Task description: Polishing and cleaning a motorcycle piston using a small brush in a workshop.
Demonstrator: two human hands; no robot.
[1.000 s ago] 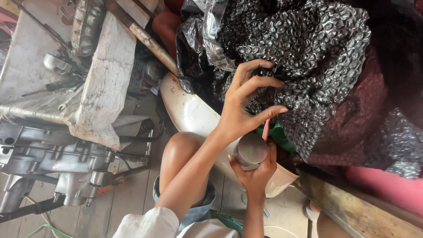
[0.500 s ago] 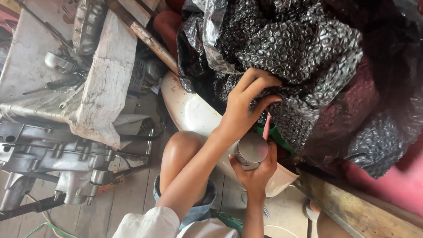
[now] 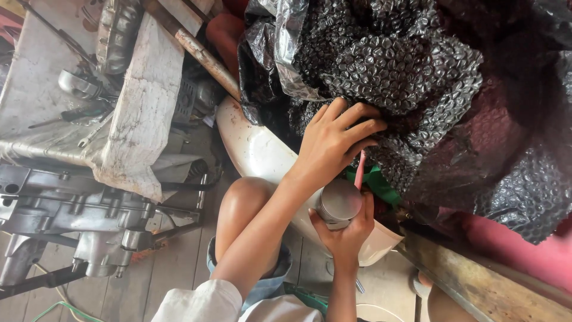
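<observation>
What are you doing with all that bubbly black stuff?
A person sits on a wooden floor. The left hand presses into a big heap of black bubble wrap, fingers spread on it. The right hand holds a small round metal part, like a short cylinder, just below the wrap. A grey engine casing lies off to one side.

A single head-worn camera looks steeply down from close above, the person's arms entering from the bottom edge, black bubble wrap (image 3: 411,77) filling the upper right and an engine casing (image 3: 65,209) at the left.
</observation>
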